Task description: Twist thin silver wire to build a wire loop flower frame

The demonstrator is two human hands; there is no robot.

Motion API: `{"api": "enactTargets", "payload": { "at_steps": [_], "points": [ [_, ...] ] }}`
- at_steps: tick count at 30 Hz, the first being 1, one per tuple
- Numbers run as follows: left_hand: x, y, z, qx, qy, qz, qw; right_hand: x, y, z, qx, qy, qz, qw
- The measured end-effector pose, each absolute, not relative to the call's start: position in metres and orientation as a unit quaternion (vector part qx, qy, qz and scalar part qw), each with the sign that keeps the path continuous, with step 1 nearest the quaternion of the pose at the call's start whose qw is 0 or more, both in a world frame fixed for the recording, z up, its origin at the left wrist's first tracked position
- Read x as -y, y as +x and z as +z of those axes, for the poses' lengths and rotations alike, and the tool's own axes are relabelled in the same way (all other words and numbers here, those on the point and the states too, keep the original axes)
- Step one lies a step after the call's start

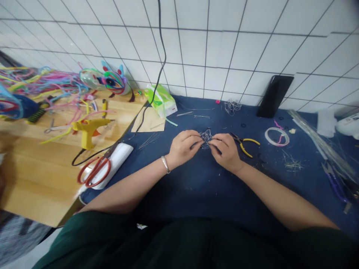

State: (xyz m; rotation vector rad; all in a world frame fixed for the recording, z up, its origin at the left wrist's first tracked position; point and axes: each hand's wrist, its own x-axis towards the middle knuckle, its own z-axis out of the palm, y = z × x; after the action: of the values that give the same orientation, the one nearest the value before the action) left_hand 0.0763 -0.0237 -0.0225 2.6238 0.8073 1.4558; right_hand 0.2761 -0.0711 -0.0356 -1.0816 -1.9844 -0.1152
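Note:
Between my two hands is a small tangled shape of thin silver wire [206, 136], raised over the dark blue table cover. My left hand [185, 148], with a silver bangle at the wrist, pinches its left side. The fingers of my right hand [224, 151] are closed on its right side. Just right of my right hand lie pliers with yellow handles [249, 143]. Loose straight wires [148, 141] lie to the left of my left hand. A second wire tangle [232, 107] rests near the wall.
At left, a yellow glue gun [89, 130] lies on the wooden table [36, 160]; red-handled scissors [94, 172] rest on a white box [119, 160]. A black phone [275, 96] leans on the tiled wall. Right are a clear ring coil [266, 138], wire clippings [293, 164] and purple-handled pliers [336, 185].

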Motion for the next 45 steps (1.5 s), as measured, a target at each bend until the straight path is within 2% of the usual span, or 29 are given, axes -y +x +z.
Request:
{"api": "enactTargets", "payload": {
  "at_steps": [12,17,22,27,30,35,45],
  "points": [
    [0.030,0.083,-0.033,-0.234,0.866,0.441,0.035,0.067,0.278,-0.038,0.803,-0.431,0.037,0.411],
    [0.030,0.082,-0.033,-0.227,0.875,0.428,0.017,0.068,0.277,-0.030,0.750,-0.450,0.180,0.450],
    [0.024,0.077,-0.028,-0.206,0.910,0.351,-0.077,0.067,0.276,-0.030,0.653,-0.478,0.319,0.493],
    [0.022,0.075,-0.025,-0.196,0.921,0.319,-0.107,0.066,0.276,-0.036,0.585,-0.491,0.402,0.506],
    [0.024,0.077,-0.026,-0.212,0.910,0.352,-0.054,0.065,0.276,-0.038,0.573,-0.514,0.395,0.501],
    [0.030,0.083,-0.024,-0.264,0.848,0.436,0.143,0.065,0.278,-0.039,0.591,-0.519,0.374,0.491],
    [0.036,0.087,-0.026,-0.323,0.728,0.473,0.376,0.065,0.280,-0.037,0.616,-0.512,0.362,0.476]
  ]
}}
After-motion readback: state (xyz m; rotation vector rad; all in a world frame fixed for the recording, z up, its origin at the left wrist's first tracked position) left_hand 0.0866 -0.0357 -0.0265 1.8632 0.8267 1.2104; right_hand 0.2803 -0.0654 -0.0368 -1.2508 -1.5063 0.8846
